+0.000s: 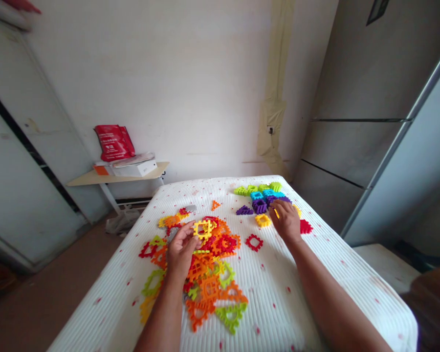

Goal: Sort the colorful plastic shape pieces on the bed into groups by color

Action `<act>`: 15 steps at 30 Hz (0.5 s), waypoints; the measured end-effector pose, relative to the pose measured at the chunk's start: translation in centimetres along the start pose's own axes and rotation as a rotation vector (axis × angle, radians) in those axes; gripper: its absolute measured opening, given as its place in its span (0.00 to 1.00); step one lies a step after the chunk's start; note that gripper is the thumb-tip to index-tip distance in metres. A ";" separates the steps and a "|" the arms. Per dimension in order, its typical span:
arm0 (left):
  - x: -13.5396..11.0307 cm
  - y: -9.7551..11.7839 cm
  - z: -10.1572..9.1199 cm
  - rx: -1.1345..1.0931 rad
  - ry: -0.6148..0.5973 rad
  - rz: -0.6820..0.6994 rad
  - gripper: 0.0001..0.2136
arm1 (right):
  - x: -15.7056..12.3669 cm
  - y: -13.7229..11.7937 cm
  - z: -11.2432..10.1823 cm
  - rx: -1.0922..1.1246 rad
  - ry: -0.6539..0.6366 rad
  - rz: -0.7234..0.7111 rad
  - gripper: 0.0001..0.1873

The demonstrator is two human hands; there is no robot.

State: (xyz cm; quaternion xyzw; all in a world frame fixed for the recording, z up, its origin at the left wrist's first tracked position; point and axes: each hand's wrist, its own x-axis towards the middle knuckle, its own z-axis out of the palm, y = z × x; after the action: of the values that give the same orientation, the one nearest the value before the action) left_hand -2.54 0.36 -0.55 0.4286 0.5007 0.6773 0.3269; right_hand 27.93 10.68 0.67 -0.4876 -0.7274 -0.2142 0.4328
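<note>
My left hand (182,244) pinches a yellow square interlocking piece (203,229) with a notched edge and an open middle, raised over a loose heap of mixed pieces (209,288). At the sorted rows on the right, the fingers of my right hand (286,220) are closed around a yellow interlocking piece (276,213), mostly hidden by the hand. Beside it lies a small yellow stack (263,220). Purple stacks (259,206), blue stacks (256,195) and lime green stacks (241,190) stand beyond. A red stack (306,226) is right of that wrist.
A single red piece (254,242) lies between the heap and the rows, and an orange triangle (215,205) lies farther back. The quilted white cover (271,303) is under everything. A side table (84,179) holds boxes and a red bag (113,143). A fridge (344,98) stands right.
</note>
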 end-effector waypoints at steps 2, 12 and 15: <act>0.1 -0.2 0.0 0.011 -0.004 -0.010 0.24 | 0.1 -1.5 -0.2 0.059 -0.007 -0.056 0.12; -0.1 -0.1 0.4 0.044 0.064 0.044 0.14 | -1.7 -10.8 -0.6 0.541 -0.172 -0.153 0.09; -0.1 0.1 0.4 0.106 0.077 0.111 0.11 | -2.5 -13.0 -0.5 0.616 -0.262 -0.141 0.11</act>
State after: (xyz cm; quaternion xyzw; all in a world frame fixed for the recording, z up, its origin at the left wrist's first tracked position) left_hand -2.11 0.40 -0.45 0.4459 0.5237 0.6829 0.2463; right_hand 16.89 3.41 0.25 -0.3057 -0.8393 0.0505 0.4468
